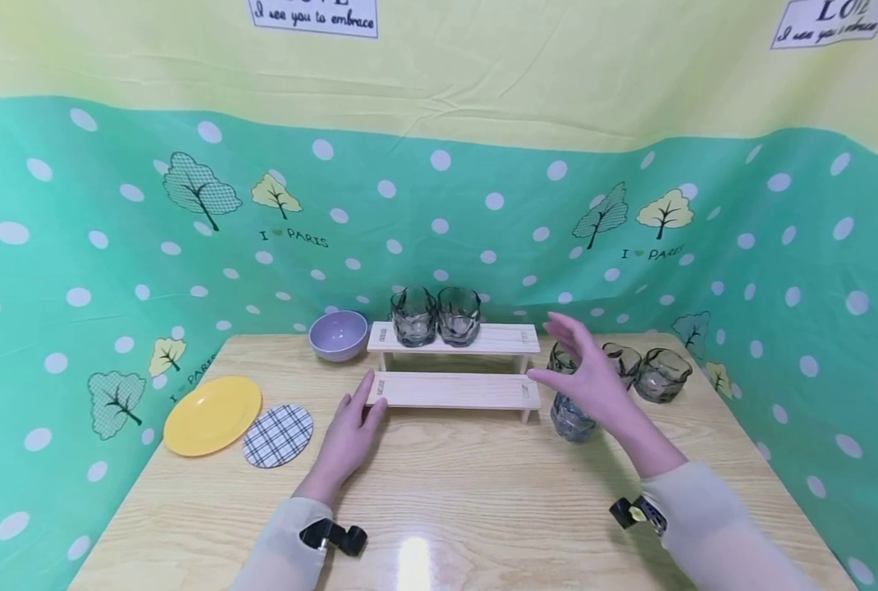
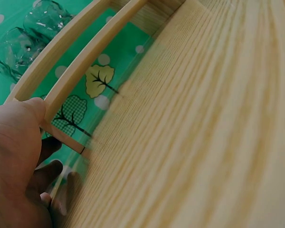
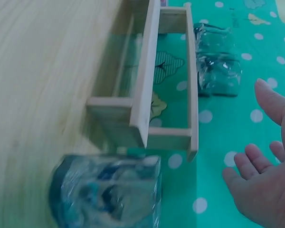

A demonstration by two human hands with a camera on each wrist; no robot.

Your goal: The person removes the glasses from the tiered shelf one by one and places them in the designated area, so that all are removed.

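Observation:
A two-step wooden shelf (image 1: pixel 454 391) stands at the middle back of the table. Two dark-tinted glasses (image 1: pixel 436 317) sit side by side on its upper step; the lower step is bare. At the left end of the lower step, my left hand (image 1: pixel 346 435) grips the shelf, thumb at the front corner and fingers beside the leg, as the left wrist view shows. My right hand (image 1: pixel 594 379) is raised off the shelf's right end, fingers spread and nothing held. Below it stands a tinted glass (image 3: pixel 109 190), with another glass (image 1: pixel 561 359) behind, partly hidden by the hand.
Two more tinted glasses (image 1: pixel 663 376) stand at the back right. Left of the shelf is a purple bowl (image 1: pixel 339 336). A yellow plate (image 1: pixel 212 416) and a round checked coaster (image 1: pixel 278 436) lie at the left. A green dotted cloth (image 1: pixel 439 197) hangs behind the table (image 1: pixel 439 501).

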